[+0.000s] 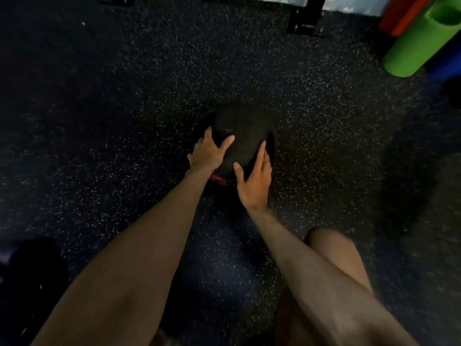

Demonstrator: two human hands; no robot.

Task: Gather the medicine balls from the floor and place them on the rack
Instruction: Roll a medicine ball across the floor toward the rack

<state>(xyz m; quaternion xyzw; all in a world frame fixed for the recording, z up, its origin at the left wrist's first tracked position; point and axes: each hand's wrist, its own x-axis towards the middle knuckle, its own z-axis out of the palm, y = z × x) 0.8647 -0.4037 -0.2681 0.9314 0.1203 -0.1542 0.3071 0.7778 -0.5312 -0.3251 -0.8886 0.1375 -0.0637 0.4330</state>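
A black medicine ball [243,131] with a red mark on its near underside lies on the dark speckled floor in the middle of the view. My left hand [208,152] lies against its left side, fingers spread and curved over the surface. My right hand [254,182] lies on its near right side, fingers stretched along the ball. Both arms reach down and forward. No rack shelf is in view.
A green foam roller [421,38], an orange one [404,15] and a blue one [446,63] lie at the top right. A black metal frame foot [305,22] stands at the top centre. A dark object [32,268] sits at the bottom left. My bare knee [331,248] is at lower right.
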